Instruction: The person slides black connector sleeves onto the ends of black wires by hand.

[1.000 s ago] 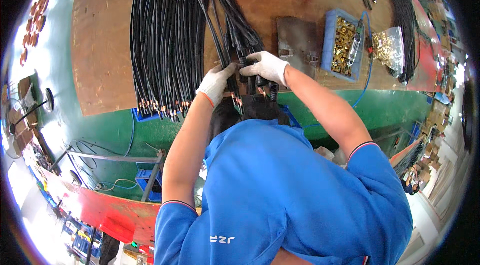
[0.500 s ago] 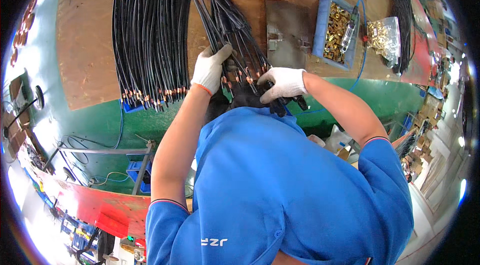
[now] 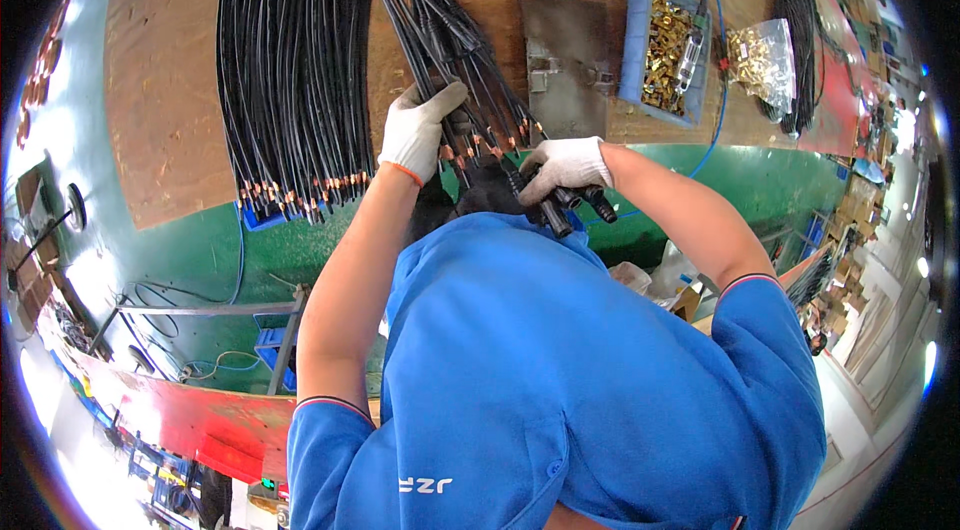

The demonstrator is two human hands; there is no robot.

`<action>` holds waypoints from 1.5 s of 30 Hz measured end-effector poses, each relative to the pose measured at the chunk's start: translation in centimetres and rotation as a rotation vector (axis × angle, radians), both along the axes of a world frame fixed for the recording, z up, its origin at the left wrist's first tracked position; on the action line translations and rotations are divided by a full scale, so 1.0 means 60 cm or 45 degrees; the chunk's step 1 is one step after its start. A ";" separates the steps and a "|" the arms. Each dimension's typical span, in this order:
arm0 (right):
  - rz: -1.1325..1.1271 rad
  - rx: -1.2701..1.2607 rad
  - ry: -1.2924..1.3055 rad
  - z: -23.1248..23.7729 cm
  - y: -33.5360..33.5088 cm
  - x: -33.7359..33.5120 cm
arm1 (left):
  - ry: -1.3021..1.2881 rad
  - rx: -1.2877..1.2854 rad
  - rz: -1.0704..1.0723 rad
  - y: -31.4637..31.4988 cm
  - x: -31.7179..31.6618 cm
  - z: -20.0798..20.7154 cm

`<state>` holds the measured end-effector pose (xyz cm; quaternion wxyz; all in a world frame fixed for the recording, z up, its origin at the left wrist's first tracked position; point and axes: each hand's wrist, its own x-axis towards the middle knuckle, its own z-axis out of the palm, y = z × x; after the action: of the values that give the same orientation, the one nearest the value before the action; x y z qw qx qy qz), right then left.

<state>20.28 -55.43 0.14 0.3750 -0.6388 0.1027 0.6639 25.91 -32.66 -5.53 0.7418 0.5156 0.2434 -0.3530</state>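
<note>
A head-worn fisheye camera looks down from near above the worktable (image 3: 160, 110)

2 strips of bare tabletop (image 3: 160, 90) leave passage
They flank the broad cable bundle (image 3: 295, 80); cable ends (image 3: 478, 146) fill the gap between left hand (image 3: 422, 125) and right hand (image 3: 567, 168); blue bin (image 3: 634, 45), blue hose (image 3: 725, 90) and plastic bag (image 3: 763, 68) obstruct the right side.

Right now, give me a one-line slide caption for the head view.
White-gloved left hand grips thin black copper-tipped cables while the white-gloved right hand holds black tubular parts.
</note>
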 end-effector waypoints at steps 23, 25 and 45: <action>-0.576 -0.119 -0.274 -0.079 0.091 0.273 | 0.050 0.121 -0.103 0.072 -0.002 -0.018; -0.546 -0.080 -0.422 -0.066 0.099 0.272 | 0.042 0.001 0.006 0.066 -0.001 -0.004; -0.528 -0.100 -0.501 -0.072 0.013 0.098 | 0.184 -0.162 -0.113 0.033 0.019 -0.023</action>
<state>26.16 -54.62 -4.19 0.4904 -0.7348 0.1821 0.4317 27.07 -30.66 -6.91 0.7371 0.4511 0.2502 -0.4365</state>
